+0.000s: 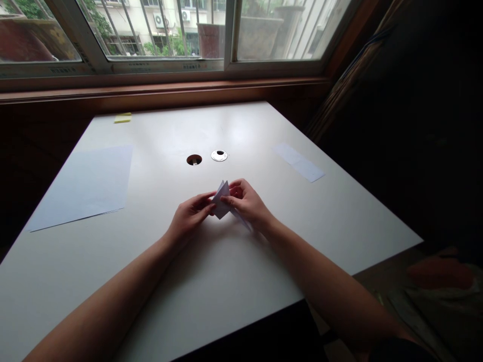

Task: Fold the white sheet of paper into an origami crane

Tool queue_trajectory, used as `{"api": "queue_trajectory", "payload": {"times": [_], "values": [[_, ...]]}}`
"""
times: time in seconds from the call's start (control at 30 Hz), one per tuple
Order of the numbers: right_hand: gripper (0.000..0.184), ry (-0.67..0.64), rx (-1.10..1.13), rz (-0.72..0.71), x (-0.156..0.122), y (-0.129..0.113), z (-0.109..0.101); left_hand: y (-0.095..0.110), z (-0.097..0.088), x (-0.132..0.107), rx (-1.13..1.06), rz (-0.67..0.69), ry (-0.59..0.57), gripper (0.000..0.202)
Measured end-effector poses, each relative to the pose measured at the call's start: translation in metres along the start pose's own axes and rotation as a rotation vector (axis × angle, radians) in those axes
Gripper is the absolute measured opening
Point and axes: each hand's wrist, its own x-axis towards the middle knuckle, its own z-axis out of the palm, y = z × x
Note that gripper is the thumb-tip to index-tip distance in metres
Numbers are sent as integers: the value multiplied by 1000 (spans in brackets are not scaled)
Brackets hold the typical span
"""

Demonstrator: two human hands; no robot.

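A small piece of folded white paper (222,202) is held between my two hands above the middle of the table. It has pointed tips at the top, and a narrow flap slants down to the right beneath my right hand. My left hand (192,213) pinches its left edge between thumb and fingers. From the other side, my right hand (249,201) grips it with the thumb on the near face and the fingers curled behind. Part of the paper is hidden by the right fingers.
The white table (181,296) stands below a window. Large paper sheets (86,183) lie at the left, a creased paper strip (299,162) at the right, and yellow sticky notes (123,118) at the far left edge. A round hole (194,160) sits beside a grommet cover (219,156).
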Motion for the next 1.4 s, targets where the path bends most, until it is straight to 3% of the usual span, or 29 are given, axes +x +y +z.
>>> {"api": "queue_trajectory", "payload": {"times": [0.07,0.23,0.53,0.77,0.93,1.1,1.4], "values": [[46,-59,11,24,0,-1,-1,2,0,-1,9,-11,33,46],[32,-195,-59,86,-2,-6,-5,4,0,-1,11,-11,86,48],[23,-133,-83,96,-4,-6,-4,2,1,0,-39,-12,45,40],[22,-120,-133,81,-7,-9,1,-3,0,0,26,-21,105,33],[22,-155,-157,75,-9,-12,6,-2,3,-4,42,84,190,44],[21,-178,-161,78,-9,-15,11,2,6,-5,110,195,183,15],[26,-191,-120,44,-5,-9,11,3,4,-3,-55,93,194,21]]}}
